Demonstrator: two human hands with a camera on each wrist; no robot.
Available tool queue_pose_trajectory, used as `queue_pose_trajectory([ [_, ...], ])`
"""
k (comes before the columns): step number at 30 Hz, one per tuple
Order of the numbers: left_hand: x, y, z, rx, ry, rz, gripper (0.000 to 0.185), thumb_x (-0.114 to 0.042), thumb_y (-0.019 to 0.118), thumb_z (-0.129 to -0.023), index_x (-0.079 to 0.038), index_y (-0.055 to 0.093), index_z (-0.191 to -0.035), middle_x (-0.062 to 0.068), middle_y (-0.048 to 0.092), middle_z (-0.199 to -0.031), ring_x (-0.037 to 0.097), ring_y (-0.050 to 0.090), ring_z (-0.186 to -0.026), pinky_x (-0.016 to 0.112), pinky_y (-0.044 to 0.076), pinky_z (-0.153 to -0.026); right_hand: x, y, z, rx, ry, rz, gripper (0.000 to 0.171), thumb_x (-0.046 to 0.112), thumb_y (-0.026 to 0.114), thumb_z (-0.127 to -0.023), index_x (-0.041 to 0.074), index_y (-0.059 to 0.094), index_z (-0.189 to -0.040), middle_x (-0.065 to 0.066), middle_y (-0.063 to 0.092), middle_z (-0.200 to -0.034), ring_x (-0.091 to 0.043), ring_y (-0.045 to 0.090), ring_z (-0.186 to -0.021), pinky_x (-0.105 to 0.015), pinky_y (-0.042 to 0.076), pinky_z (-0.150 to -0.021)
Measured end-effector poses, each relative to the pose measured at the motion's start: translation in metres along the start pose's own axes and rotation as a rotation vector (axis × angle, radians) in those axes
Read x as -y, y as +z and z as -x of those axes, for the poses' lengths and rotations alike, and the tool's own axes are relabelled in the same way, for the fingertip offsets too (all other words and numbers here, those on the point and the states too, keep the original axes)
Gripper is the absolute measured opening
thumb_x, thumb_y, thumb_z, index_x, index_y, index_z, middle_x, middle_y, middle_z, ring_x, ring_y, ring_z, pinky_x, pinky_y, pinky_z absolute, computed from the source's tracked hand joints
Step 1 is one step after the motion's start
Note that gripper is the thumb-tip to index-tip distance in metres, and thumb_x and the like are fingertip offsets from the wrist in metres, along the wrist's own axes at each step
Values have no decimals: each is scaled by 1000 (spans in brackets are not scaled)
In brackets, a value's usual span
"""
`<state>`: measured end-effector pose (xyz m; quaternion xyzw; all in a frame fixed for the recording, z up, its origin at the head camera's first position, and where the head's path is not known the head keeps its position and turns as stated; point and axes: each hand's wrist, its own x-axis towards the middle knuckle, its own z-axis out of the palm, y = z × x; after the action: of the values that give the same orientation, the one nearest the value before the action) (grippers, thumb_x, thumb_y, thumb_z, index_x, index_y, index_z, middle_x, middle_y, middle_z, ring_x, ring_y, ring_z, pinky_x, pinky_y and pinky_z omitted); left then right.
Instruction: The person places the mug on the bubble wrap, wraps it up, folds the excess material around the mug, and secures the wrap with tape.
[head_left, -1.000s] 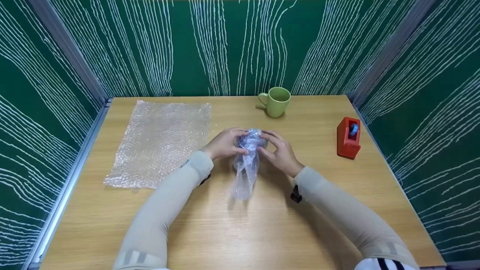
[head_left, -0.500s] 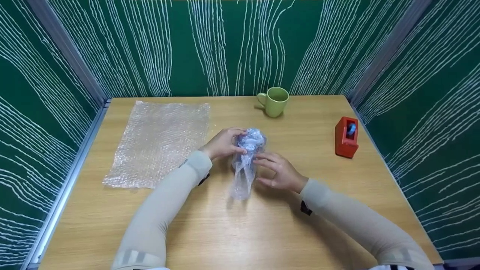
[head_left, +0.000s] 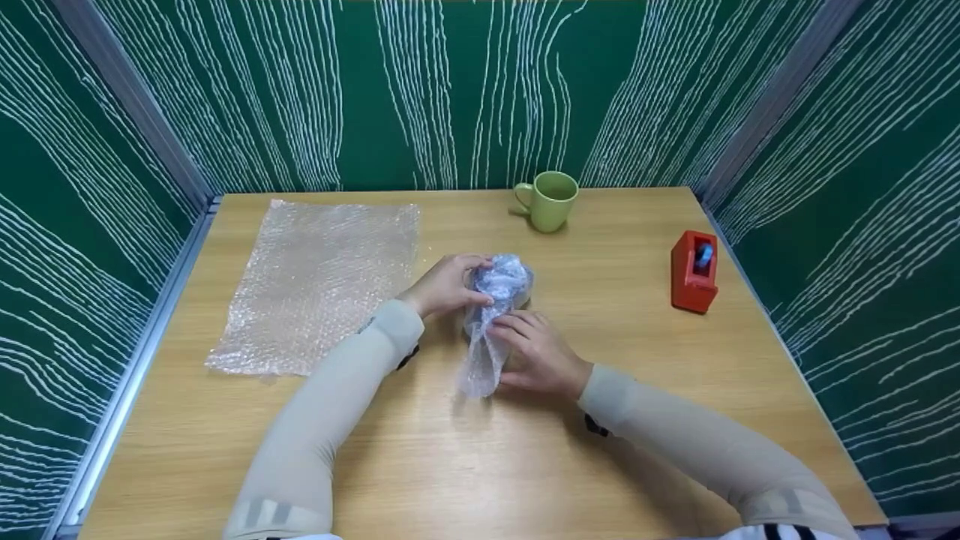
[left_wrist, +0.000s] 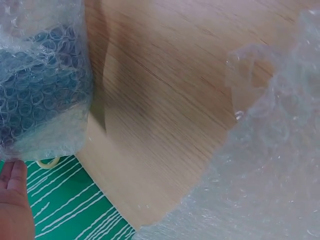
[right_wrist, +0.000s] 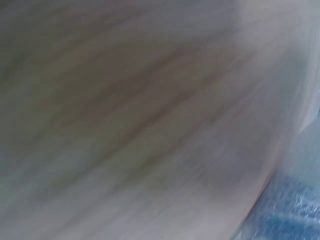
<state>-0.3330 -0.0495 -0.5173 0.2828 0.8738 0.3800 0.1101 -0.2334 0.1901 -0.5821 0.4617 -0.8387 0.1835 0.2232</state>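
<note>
A bluish object in bubble wrap (head_left: 507, 276) stands at mid-table in the head view; its exact kind is hidden by the layers. My left hand (head_left: 448, 286) holds its left side, thumb toward me and fingers at the far side. A loose end of the wrap (head_left: 478, 369) trails toward me. My right hand (head_left: 541, 355) grips this end from the right, fingers over the wrap and thumb lower down. In the left wrist view, the wrapped object (left_wrist: 42, 95) shows blue through the bubbles, with fingers (left_wrist: 14, 177) at its edge. The right wrist view is mostly blurred.
A flat sheet of bubble wrap (head_left: 322, 289) lies on the left of the wooden table (head_left: 480, 480). Near the back edge is a green mug (head_left: 551, 202). A red tape dispenser (head_left: 694, 274) stands at the right. Green walls surround the table's back and sides.
My right hand has left the wrapped object's upper right side, come down toward me, and taken the loose wrap end, which now lies flatter. My left hand has stayed in place.
</note>
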Motion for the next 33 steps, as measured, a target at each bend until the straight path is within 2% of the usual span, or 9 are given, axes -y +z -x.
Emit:
queue_pose_trajectory([
  [7, 0, 1, 0, -5, -20, 12, 68, -28, 88, -94, -12, 61, -154, 7, 54, -166, 29, 48, -157, 45, 34, -133, 13, 4, -8, 15, 29, 85, 90, 55, 97, -71, 5, 67, -139, -15, 71, -137, -35, 66, -126, -53, 56, -104],
  [11, 1, 2, -1, -4, -20, 14, 69, -28, 88, -93, -11, 61, -154, 7, 53, -167, 29, 47, -157, 45, 34, -133, 18, 6, -10, -14, 71, 68, 76, 36, 98, -70, 6, 71, -134, -14, 73, -133, -34, 67, -124, -53, 56, -103],
  [16, 1, 1, -2, 1, -16, 24, 69, -27, 89, -93, -11, 61, -154, 7, 53, -167, 29, 47, -157, 45, 34, -133, 18, 6, -11, -118, 129, -92, 55, 1, 85, -66, 7, 78, -121, -14, 78, -125, -36, 71, -119, -56, 57, -103],
  [21, 4, 1, -2, 3, -26, 47, 69, -27, 89, -92, -13, 62, -154, 6, 53, -167, 28, 47, -157, 45, 34, -133, 17, 3, -12, -232, 182, -284, 44, -16, 76, -71, 3, 80, -111, -15, 81, -117, -38, 75, -111, -56, 60, -99],
  [24, 4, 0, -2, 4, -39, 74, 69, -26, 90, -91, -14, 62, -153, 6, 53, -167, 29, 47, -157, 46, 34, -133, 15, -2, -14, -280, 250, -382, 35, -18, 78, -79, 1, 80, -108, -17, 81, -111, -39, 75, -105, -49, 62, -97],
  [28, 5, 0, -3, 4, -52, 109, 69, -25, 92, -89, -14, 64, -151, 6, 53, -166, 30, 46, -158, 48, 32, -134, 11, -7, -17, -324, 352, -477, 20, -10, 81, -88, 1, 82, -105, -17, 80, -106, -37, 73, -101, -35, 60, -97],
  [30, 5, -1, -3, 5, -53, 117, 67, -24, 92, -89, -13, 65, -150, 6, 53, -166, 30, 45, -158, 49, 32, -134, 7, -9, -18, -342, 388, -505, 16, -7, 83, -89, 1, 82, -103, -20, 78, -112, -40, 72, -107, -38, 59, -101],
  [33, 4, -2, -4, 10, -49, 122, 63, -18, 89, -92, -12, 65, -150, 6, 52, -167, 31, 44, -158, 50, 33, -133, 0, -13, -22, -360, 428, -545, 11, -5, 84, -88, -1, 82, -98, -29, 70, -133, -49, 64, -128, -54, 52, -117],
])
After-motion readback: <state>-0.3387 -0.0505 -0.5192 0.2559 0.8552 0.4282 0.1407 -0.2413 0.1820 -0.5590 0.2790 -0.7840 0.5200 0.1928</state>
